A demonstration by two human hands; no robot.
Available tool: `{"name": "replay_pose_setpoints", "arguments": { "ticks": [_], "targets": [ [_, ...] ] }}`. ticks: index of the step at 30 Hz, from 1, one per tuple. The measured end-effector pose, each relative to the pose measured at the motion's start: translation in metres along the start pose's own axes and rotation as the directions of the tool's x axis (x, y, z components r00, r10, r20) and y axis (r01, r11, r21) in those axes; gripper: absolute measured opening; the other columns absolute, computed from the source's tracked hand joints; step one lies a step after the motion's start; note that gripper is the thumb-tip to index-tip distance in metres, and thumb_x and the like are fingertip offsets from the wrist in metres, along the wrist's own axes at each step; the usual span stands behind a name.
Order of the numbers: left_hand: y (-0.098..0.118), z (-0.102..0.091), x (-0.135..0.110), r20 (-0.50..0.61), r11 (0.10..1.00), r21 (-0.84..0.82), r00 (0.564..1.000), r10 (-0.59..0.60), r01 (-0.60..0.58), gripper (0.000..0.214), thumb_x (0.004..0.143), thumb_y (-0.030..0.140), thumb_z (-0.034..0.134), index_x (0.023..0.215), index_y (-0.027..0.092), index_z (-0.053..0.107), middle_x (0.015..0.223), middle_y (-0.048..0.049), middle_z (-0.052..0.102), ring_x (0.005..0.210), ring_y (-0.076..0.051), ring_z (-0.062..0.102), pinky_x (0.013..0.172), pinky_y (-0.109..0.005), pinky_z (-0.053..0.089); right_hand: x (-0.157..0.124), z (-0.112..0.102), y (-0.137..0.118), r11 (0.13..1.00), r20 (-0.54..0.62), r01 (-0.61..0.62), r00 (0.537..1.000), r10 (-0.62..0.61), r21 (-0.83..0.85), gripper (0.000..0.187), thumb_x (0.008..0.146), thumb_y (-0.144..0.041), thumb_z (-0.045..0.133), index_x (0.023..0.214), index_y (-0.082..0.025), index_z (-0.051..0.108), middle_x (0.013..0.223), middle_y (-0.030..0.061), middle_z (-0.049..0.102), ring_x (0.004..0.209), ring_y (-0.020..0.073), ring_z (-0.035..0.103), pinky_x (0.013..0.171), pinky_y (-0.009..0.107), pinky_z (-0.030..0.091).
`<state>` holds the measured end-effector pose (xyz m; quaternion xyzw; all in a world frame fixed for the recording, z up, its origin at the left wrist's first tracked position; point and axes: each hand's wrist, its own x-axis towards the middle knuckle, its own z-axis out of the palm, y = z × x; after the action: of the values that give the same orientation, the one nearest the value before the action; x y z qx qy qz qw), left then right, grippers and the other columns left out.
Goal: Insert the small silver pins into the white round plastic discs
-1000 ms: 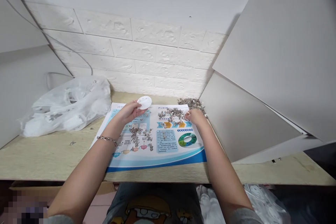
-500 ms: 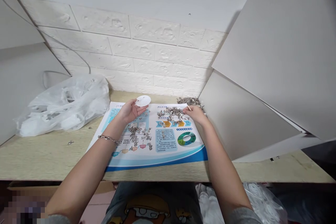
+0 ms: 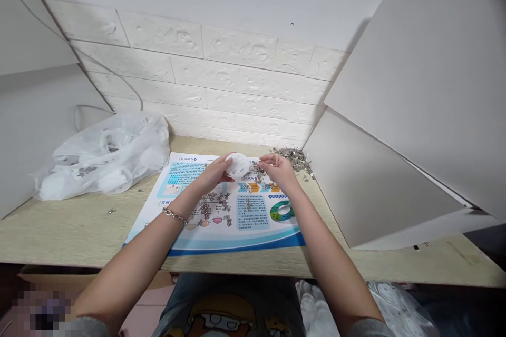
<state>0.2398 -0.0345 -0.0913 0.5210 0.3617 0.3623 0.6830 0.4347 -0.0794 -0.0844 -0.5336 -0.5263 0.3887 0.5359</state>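
My left hand point(image 3: 211, 174) clamps round white plastic disc point(image 3: 237, 165) | my right hand point(image 3: 280, 169) just beside, grip unclear | silver metal parts point(image 3: 210, 205) left on blue-printed paper sheet point(image 3: 253, 245)

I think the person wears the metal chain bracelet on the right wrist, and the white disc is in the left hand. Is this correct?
Not quite: the metal chain bracelet is on the left wrist, not the right, as the head view shows. The white disc is in the left hand, as you said.
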Motion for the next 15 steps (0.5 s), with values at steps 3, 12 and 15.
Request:
{"name": "replay_pose_setpoints", "arguments": {
  "ticks": [3, 12, 15],
  "targets": [
    [0.000, 0.005, -0.003, 0.075, 0.999, -0.041, 0.997, -0.005, 0.008, 0.041, 0.081, 0.029, 0.053, 0.121, 0.020, 0.049, 0.097, -0.0083, 0.057, 0.072, -0.013, 0.054, 0.049, -0.019, 0.046, -0.004, 0.013, 0.001, 0.995, -0.019, 0.073, 0.997, -0.075, -0.061, 0.028, 0.064, -0.030, 0.063, 0.088, -0.015, 0.064, 0.083, 0.0041, 0.062, 0.068, 0.0115, 0.055, 0.059, 0.022, 0.042],
    [0.002, 0.007, -0.010, 0.299, 0.983, -0.175, 0.954, 0.002, 0.053, 0.058, 0.069, 0.004, 0.060, 0.122, 0.024, 0.046, 0.111, -0.0063, 0.053, 0.089, -0.015, 0.056, 0.070, -0.022, 0.050, -0.015, 0.021, -0.003, 0.912, -0.129, 0.284, 0.934, -0.333, -0.296, 0.019, 0.073, -0.030, 0.057, 0.081, -0.018, 0.068, 0.077, 0.0022, 0.062, 0.057, 0.0093, 0.046, 0.057, 0.023, 0.040],
    [0.001, 0.008, -0.011, 0.305, 0.984, -0.170, 0.952, 0.009, 0.045, 0.061, 0.067, 0.001, 0.060, 0.121, 0.025, 0.046, 0.108, -0.0049, 0.053, 0.091, -0.015, 0.055, 0.073, -0.023, 0.049, -0.017, 0.022, -0.004, 0.905, -0.146, 0.316, 0.919, -0.366, -0.284, 0.017, 0.073, -0.031, 0.058, 0.077, -0.017, 0.067, 0.077, 0.0023, 0.061, 0.055, 0.0086, 0.045, 0.054, 0.022, 0.039]
  ]
}}
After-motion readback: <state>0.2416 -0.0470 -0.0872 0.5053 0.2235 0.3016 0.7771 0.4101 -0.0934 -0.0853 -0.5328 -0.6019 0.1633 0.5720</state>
